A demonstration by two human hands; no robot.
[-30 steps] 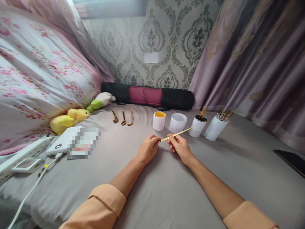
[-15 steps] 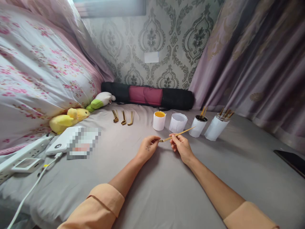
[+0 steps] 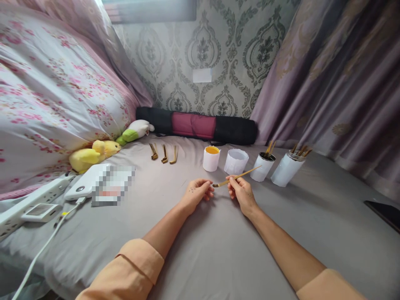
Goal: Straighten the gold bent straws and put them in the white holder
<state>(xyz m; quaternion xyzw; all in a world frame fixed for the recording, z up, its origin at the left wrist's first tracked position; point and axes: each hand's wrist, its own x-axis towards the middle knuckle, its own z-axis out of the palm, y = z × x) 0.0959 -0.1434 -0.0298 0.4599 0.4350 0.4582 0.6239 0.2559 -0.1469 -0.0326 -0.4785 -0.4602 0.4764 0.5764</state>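
My right hand (image 3: 243,193) pinches a thin golden brush (image 3: 239,175) near its lower end; the handle slants up to the right. The brush's dark tip sits just beside the fingertips of my left hand (image 3: 197,193), whose fingers are loosely curled with nothing seen in them. Both hands rest on the grey bedsheet (image 3: 218,250). Behind them stands a row of white cups: one with orange paint (image 3: 211,158), one that looks empty (image 3: 236,162), one dark-rimmed with brushes (image 3: 263,166), and a jar with several brushes (image 3: 286,169).
Three bent golden tools (image 3: 164,153) lie at the back left. Plush toys (image 3: 93,152), a power bank (image 3: 83,187) and a power strip (image 3: 28,204) are at the left by a floral quilt. A rolled black-and-red mat (image 3: 196,125) lines the wall. A dark phone (image 3: 384,210) lies far right.
My left fingers no longer pinch the brush tip; the dark tip now shows beside them. The right hand has tilted the brush slightly. The view has shifted a little.
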